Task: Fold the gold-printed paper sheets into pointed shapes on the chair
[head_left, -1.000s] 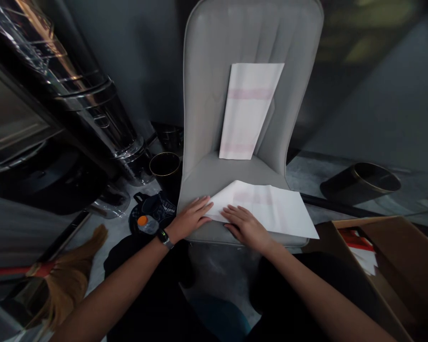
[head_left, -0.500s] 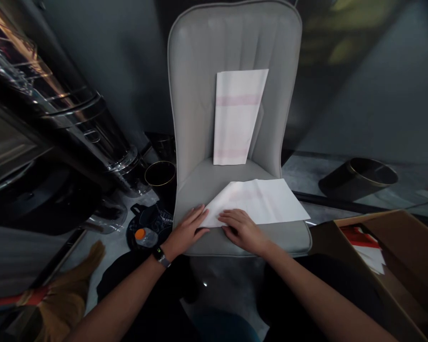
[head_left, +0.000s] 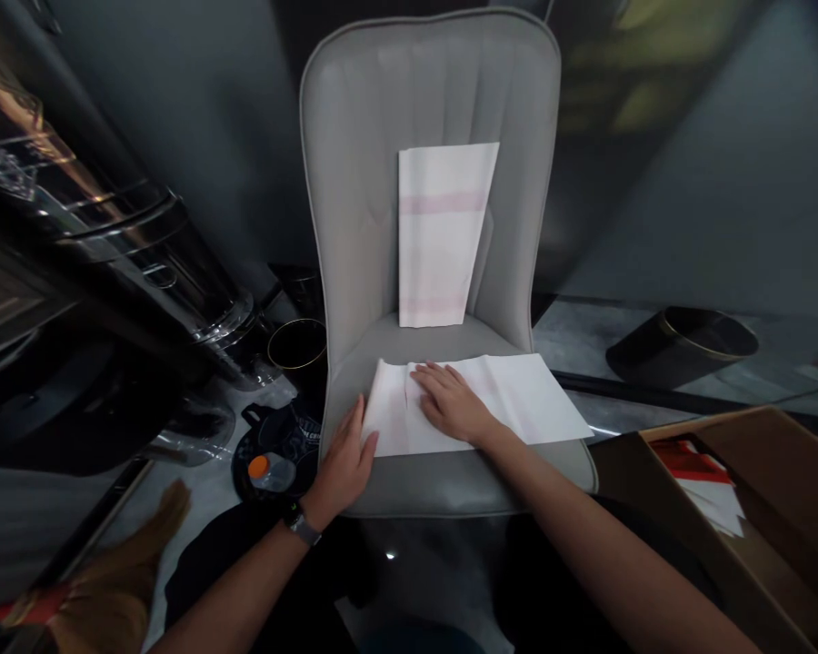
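Observation:
A white paper sheet (head_left: 518, 395) with faint pink bands lies across the seat of a grey chair (head_left: 415, 486), its left part folded over. My left hand (head_left: 344, 459) is at the sheet's left edge, thumb apart from the fingers, with a watch on the wrist. Flat on top of the paper, left of its middle, rests my right hand (head_left: 450, 401), fingers spread a little. Another folded white paper (head_left: 444, 236) with pink bands stands upright against the chair's backrest.
An open cardboard box (head_left: 777, 481) with red and white papers is at the right. Black bins (head_left: 682, 345) stand behind it and left of the chair. A bottle with an orange cap (head_left: 273, 472) lies at the left, near a broom (head_left: 113, 590).
The slanted left corner of the sheet now looks squared, with the folded part lying differently. My right hand has moved up the paper; my left hand has shifted down and left. The view has shifted slightly.

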Motion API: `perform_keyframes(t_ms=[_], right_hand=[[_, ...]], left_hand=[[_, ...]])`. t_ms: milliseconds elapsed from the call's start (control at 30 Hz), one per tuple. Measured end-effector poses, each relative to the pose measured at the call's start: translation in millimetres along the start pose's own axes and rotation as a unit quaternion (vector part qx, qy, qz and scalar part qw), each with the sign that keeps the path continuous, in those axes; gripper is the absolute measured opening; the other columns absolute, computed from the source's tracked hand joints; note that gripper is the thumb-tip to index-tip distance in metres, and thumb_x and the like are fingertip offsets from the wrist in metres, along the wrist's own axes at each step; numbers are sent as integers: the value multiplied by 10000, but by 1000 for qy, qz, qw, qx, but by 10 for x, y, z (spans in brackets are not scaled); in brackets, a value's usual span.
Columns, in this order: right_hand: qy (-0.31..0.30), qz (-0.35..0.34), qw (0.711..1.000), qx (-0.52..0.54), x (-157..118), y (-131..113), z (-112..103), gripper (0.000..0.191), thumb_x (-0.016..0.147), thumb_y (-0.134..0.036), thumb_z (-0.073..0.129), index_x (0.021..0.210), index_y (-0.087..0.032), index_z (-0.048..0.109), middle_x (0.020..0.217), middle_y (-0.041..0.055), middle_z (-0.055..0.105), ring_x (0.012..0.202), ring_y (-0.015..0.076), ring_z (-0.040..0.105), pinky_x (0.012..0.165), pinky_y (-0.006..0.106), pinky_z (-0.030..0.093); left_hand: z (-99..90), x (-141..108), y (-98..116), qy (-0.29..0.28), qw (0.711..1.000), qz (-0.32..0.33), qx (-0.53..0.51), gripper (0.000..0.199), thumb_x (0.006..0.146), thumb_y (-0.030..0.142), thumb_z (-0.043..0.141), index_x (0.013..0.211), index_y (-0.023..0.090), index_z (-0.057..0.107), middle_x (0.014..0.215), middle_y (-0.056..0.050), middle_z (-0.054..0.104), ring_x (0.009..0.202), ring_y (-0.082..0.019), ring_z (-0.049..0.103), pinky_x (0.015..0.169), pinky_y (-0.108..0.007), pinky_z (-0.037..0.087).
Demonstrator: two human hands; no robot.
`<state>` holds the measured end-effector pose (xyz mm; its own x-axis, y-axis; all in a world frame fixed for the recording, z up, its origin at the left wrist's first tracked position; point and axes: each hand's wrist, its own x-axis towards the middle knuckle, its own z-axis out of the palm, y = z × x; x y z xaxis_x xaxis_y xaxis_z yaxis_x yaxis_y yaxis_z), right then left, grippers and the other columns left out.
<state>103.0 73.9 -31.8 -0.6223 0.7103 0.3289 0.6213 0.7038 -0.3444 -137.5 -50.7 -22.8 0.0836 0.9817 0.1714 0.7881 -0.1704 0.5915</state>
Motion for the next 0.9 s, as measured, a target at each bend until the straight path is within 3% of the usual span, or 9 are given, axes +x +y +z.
perform_keyframes(t_ms=[133, 267, 367, 567, 667, 800, 900], right_hand=[[-7, 36, 998, -52, -23, -54, -9, 487, 1018, -302, 457, 1473, -145, 528, 1475, 196, 563, 1421, 351, 454, 1186, 598, 310], [-18, 29, 998, -53, -34, -78, 4, 509, 1044, -428, 445, 1464, -155, 534, 1582, 177, 456, 1491, 349, 370, 1197, 625, 285], [-25, -11, 999, -39, -34, -96, 25, 525, 1054, -423, 428, 1512, -171, 474, 1609, 147, 424, 1518, 302, 338, 1228, 582, 263], [-4, 61, 997, -42, -54, -97, 96, 617, 1025, -463, 480, 1545, -136, 418, 1581, 216, 441, 1493, 361, 374, 1205, 634, 271], [-17, 31, 999, -18, -75, -102, 93, 603, 1020, -454, 491, 1552, -181, 410, 1577, 170, 466, 1502, 353, 360, 1210, 644, 251], [-16, -8, 1000, 19, -30, -108, 30, 524, 1029, -410, 472, 1515, -216, 456, 1539, 156, 518, 1454, 309, 439, 1209, 594, 275], [16, 54, 997, 52, 133, -66, -4, 483, 1024, -402, 475, 1460, -196, 506, 1439, 161, 608, 1335, 326, 546, 1132, 569, 376]], left_hand=[[-18, 37, 10, 18, 996, -56, -64, 609, 1077, 348, 355, 1628, 142, 200, 1644, -167, 350, 1522, -271, 338, 1251, -481, 313], [-35, 59, 14, 19, 994, -58, -87, 590, 1051, 294, 389, 1609, 149, 265, 1621, -150, 399, 1493, -263, 395, 1247, -463, 328], [-41, 48, 10, 31, 993, -59, -92, 579, 1033, 263, 412, 1592, 161, 303, 1593, -140, 445, 1467, -260, 436, 1236, -453, 348], [-28, 32, 6, 43, 992, -65, -97, 626, 999, 199, 439, 1603, 164, 276, 1589, -147, 446, 1452, -263, 458, 1220, -454, 375], [-13, 33, 1, 41, 993, -61, -96, 654, 984, 170, 440, 1611, 170, 256, 1607, -146, 418, 1472, -263, 428, 1233, -458, 355], [-13, 27, -1, 44, 992, -60, -98, 712, 985, 166, 445, 1639, 185, 163, 1649, -143, 343, 1498, -268, 386, 1244, -465, 336], [-31, 23, 23, 34, 993, -59, -99, 744, 982, 150, 444, 1649, 197, 118, 1665, -136, 312, 1507, -271, 370, 1250, -472, 326]])
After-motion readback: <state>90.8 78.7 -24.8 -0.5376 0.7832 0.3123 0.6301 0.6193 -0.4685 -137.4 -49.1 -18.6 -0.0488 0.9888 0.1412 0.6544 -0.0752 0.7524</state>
